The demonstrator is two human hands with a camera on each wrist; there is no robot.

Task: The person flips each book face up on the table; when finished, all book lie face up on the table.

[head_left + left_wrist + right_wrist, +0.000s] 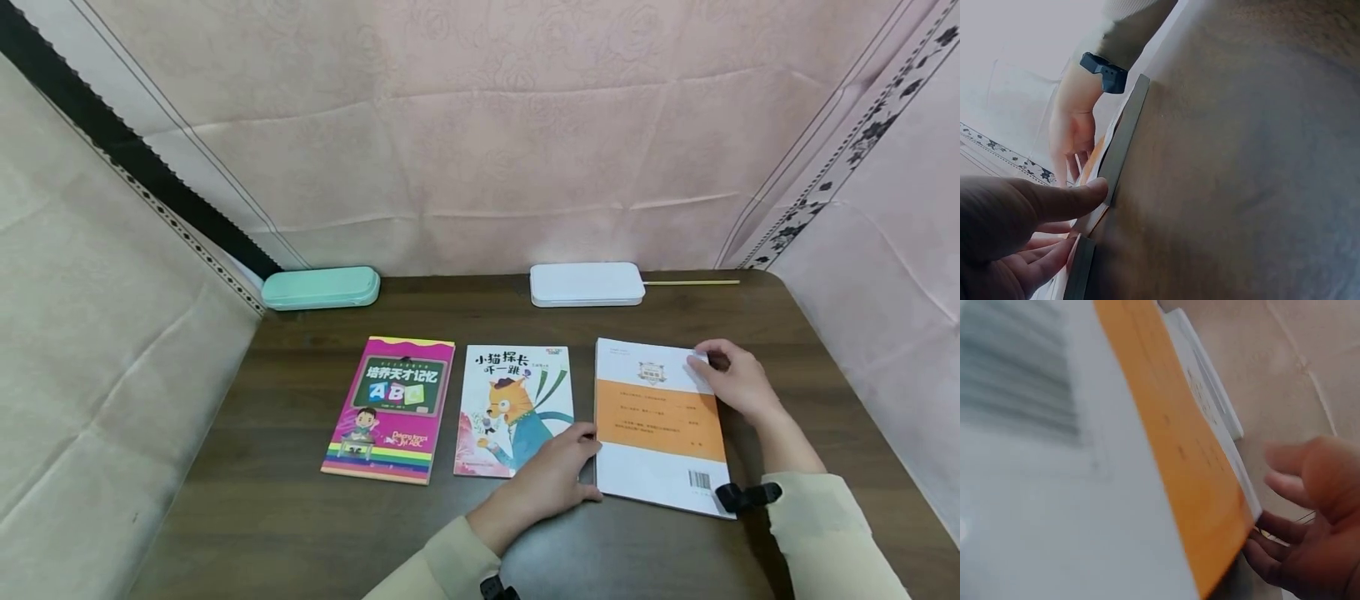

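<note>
A white book with an orange band and a barcode (pixel 660 421) lies on the table in front of me at the right. Beside its left edge is my left hand (pixel 551 473), with thumb and fingertips right at that edge. In the left wrist view the left thumb (pixel 1075 199) lies straight along the book's side. My right hand (pixel 738 379) is at the upper right corner, its fingers touching the edge there. Left of this book, partly behind my left hand, lies a picture book with an orange cat (pixel 513 400). Farther left is a pink book (pixel 390 408).
A mint-green case (pixel 321 288) stands at the table's back left. A white case (pixel 587 284) is at the back right, with a thin yellowish stick (pixel 693 282) beside it. Pale cloth (pixel 480 167) hangs behind the table and along both sides.
</note>
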